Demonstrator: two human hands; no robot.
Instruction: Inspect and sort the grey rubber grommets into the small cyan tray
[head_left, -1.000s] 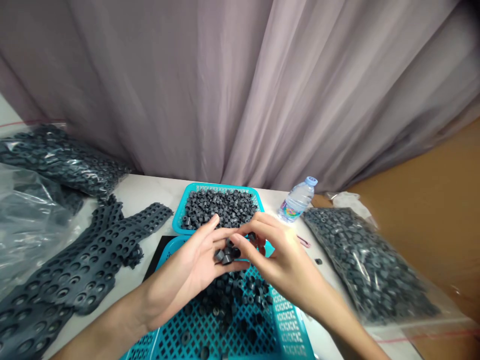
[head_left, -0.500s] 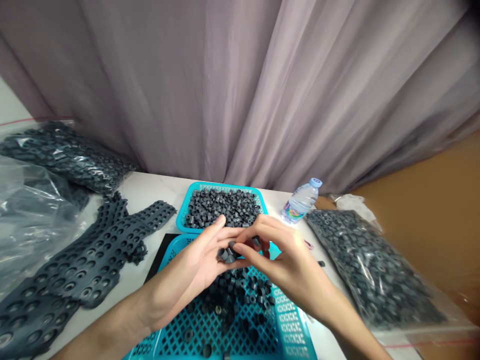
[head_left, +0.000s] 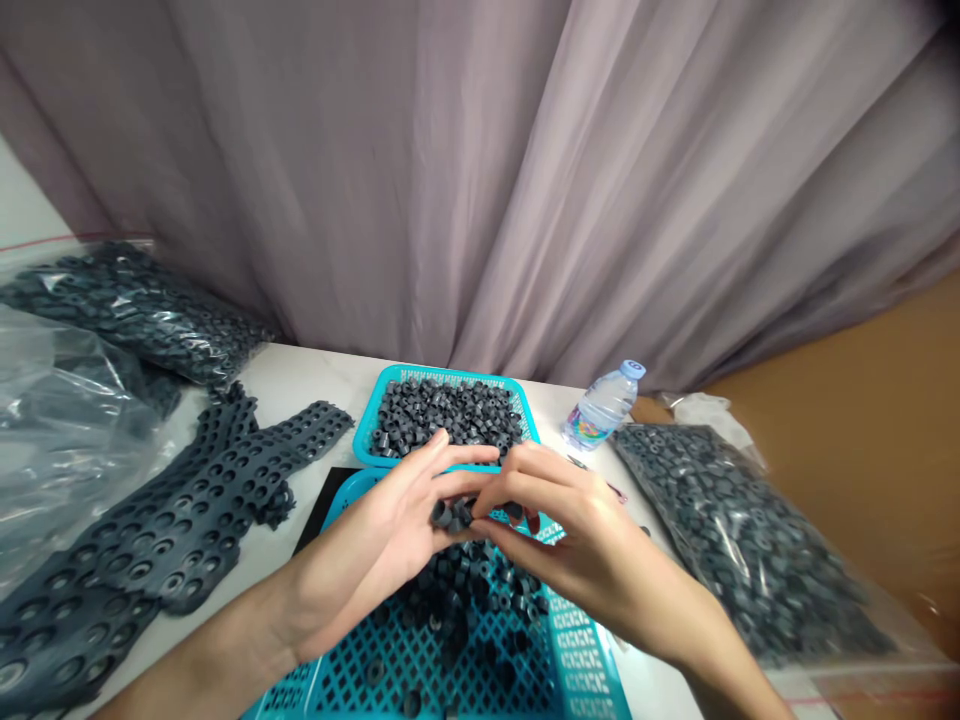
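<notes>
My left hand point(head_left: 379, 545) is cupped palm-up over the near blue basket point(head_left: 570, 650) and holds a few small dark grey rubber rings point(head_left: 450, 514) at its fingertips. My right hand point(head_left: 574, 535) meets it from the right, fingers curled and pinching at those same rings. Both hands touch at the fingertips. Below them a heap of loose grey rings point(head_left: 469, 590) lies in the near basket. A second blue basket point(head_left: 367, 440) just behind is filled with more rings.
Perforated grey rubber sheets point(head_left: 172, 520) lie on the white table at left, with plastic bags of them point(head_left: 120, 310) behind. A clear bag of rings point(head_left: 735, 540) lies at right, a water bottle point(head_left: 600, 408) beside the far basket. A curtain hangs behind; brown cardboard at right.
Both hands stayed together over the near basket, shifting slightly; my right fingers closed further over the rings in my left fingertips. The camera view moved a little.
</notes>
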